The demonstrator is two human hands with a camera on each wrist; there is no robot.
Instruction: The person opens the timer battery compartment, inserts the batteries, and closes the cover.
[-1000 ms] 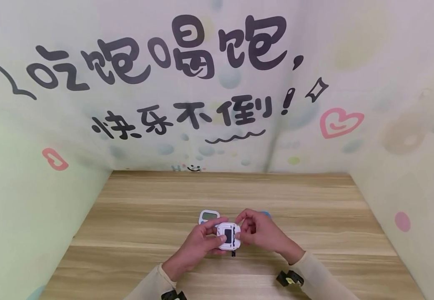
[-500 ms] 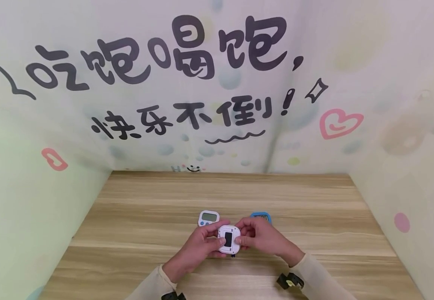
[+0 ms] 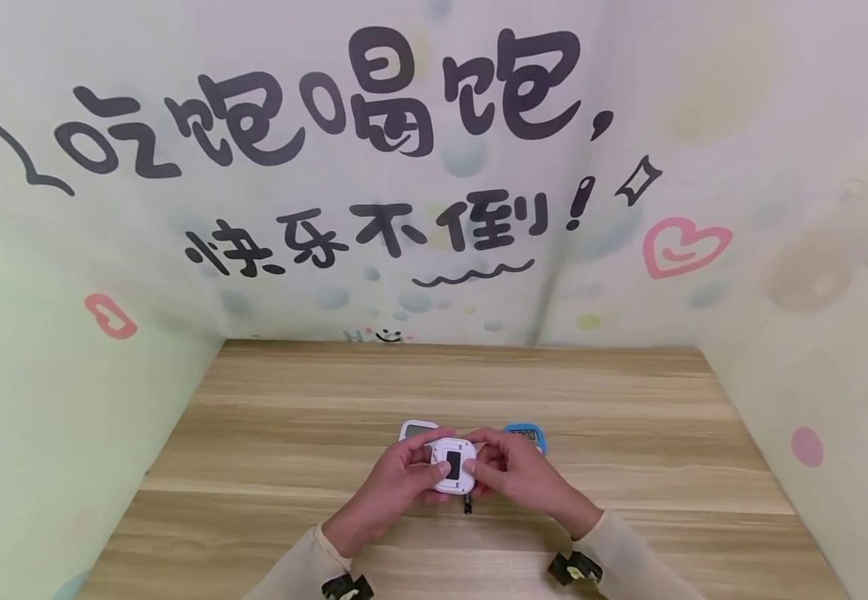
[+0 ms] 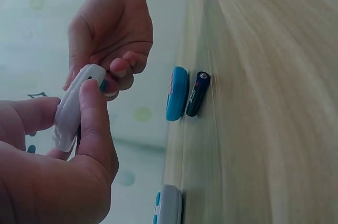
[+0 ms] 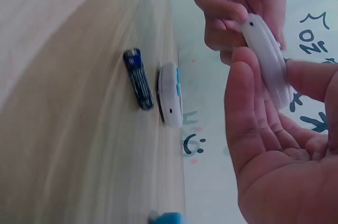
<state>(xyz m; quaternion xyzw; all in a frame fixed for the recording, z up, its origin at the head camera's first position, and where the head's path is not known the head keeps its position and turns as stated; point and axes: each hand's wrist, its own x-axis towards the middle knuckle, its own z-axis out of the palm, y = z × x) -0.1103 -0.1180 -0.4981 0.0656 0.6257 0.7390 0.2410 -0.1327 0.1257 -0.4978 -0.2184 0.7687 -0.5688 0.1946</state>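
Observation:
Above the table, both hands hold a small white digital timer (image 3: 454, 465) with its back up, showing a dark rectangle. My left hand (image 3: 396, 483) grips its left side, thumb on the back. My right hand (image 3: 519, 479) pinches the right edge between thumb and fingers. In the left wrist view the held timer (image 4: 74, 106) appears edge-on, with the left fingers on both faces. Below the hands lies a dark AAA-size battery (image 3: 467, 503), also seen in the right wrist view as a dark blue battery (image 5: 138, 80).
Another white timer (image 3: 417, 428) with a grey screen lies behind the left hand, partly covered. A blue timer (image 3: 526, 434) lies behind the right hand. Beneath them is a wood-grain table (image 3: 291, 467), bounded by printed walls (image 3: 434, 312).
The dark slot on the right of the timer's back, visible a second ago, now looks white. Timer and hands have risen slightly; the right fingers sit closer round its edge.

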